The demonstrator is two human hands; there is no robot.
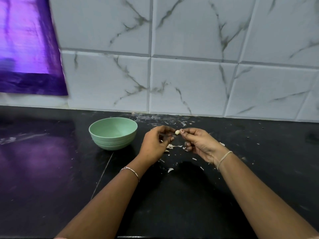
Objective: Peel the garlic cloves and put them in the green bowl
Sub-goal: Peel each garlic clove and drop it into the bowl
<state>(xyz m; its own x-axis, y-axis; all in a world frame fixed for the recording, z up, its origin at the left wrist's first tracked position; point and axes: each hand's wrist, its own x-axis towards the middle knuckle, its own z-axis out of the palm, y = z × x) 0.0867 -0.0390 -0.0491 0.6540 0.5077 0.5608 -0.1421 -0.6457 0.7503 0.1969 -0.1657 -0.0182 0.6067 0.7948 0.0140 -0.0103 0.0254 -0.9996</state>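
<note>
Bowl (113,133) left of hands, on counter (51,169)

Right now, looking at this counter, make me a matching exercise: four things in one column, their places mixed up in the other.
1. green bowl
2. garlic clove
3. garlic skins
4. purple cloth

A. hanging at upper left
B. pinched between left hand and right hand
C. scattered on the counter
D. standing left of the hands

Pairs: 1-D, 2-B, 3-C, 4-A

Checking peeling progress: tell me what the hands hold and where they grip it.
A garlic clove, pinched at its ends by the fingertips of the left hand and right hand.
</note>
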